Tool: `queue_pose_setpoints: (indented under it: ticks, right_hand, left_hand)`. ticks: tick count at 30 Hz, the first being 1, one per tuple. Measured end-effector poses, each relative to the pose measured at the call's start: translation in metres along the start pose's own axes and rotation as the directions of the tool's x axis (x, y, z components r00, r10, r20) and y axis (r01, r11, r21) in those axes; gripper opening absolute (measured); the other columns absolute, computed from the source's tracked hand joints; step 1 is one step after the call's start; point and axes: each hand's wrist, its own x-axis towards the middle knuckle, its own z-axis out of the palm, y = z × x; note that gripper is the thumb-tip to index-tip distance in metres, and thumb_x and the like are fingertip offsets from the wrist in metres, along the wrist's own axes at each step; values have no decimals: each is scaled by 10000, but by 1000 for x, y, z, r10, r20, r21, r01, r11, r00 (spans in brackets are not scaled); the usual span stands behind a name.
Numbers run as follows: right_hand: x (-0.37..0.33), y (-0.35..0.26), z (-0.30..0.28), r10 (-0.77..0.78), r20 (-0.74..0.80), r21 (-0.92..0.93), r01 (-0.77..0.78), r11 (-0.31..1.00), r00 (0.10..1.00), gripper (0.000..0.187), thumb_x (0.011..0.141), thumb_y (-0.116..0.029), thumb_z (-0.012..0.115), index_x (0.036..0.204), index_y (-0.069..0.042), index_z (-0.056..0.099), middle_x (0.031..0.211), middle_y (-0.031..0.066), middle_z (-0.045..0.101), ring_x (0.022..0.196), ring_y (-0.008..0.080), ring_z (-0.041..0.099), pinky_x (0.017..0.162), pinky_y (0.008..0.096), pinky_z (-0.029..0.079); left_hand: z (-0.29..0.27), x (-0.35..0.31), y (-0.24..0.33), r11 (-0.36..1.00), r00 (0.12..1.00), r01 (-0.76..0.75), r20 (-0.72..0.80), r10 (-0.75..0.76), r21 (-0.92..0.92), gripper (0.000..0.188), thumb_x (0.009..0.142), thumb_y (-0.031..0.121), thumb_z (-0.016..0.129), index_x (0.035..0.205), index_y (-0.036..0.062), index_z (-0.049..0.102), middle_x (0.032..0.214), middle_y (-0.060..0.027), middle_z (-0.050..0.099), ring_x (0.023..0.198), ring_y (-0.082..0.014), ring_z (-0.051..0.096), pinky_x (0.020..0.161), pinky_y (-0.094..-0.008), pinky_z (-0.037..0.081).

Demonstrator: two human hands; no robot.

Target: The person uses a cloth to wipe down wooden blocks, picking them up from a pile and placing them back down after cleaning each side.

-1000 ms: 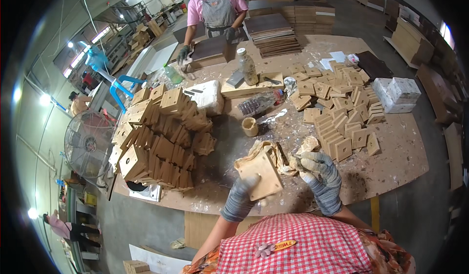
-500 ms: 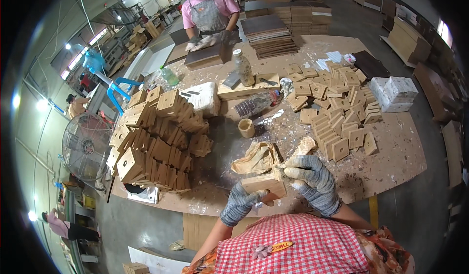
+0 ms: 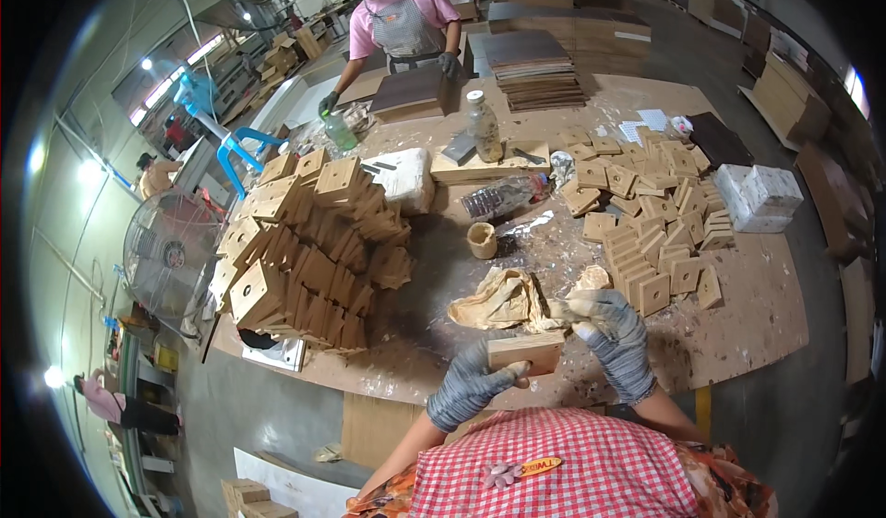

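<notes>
My left hand (image 3: 471, 386), in a grey knit glove, grips a small flat wooden block (image 3: 526, 352) by its left end, thumb across the near face. My right hand (image 3: 616, 335), gloved likewise, is raised to the right of the block and apart from it. Its fingers are closed on the end of a cream cloth (image 3: 503, 298). Part of that cloth lies crumpled on the table beyond the block, and another bunched bit (image 3: 592, 278) shows just past my right fingers. A small round cup (image 3: 482, 240) stands beyond the cloth.
Stacked wooden blocks with holes (image 3: 305, 250) rise on the left. More blocks (image 3: 655, 204) lie heaped at right beside a white wrapped bundle (image 3: 759, 199). Bottles (image 3: 484, 128) and a wooden strip stand farther back. Across the stained table (image 3: 738, 315), a person (image 3: 406, 33) touches a green bottle.
My right hand has drawn away from the block to the right, with the cloth. The block is now turned more level. Across the table, the other person's hand has reached to the green bottle.
</notes>
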Motion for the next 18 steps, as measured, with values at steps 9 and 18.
queue_pose_setpoints:
  ticks: [9,18]
  right_hand:
    - [1,-21,5,-157,116,195,132,972,981,235,825,-65,611,1058,-75,637,1092,81,591,1054,214,546,922,349,434]
    - [3,-5,3,-114,152,-191,142,971,982,253,815,-66,609,1067,-84,633,1102,70,573,1043,226,537,928,320,432]
  left_hand:
    - [-3,5,3,788,956,-270,54,289,553,417,784,154,701,1161,19,583,1012,-148,613,927,-235,582,850,-340,452]
    - [1,5,3,758,964,-258,107,243,600,377,769,161,705,1104,17,612,916,-153,597,848,-268,583,782,-355,457]
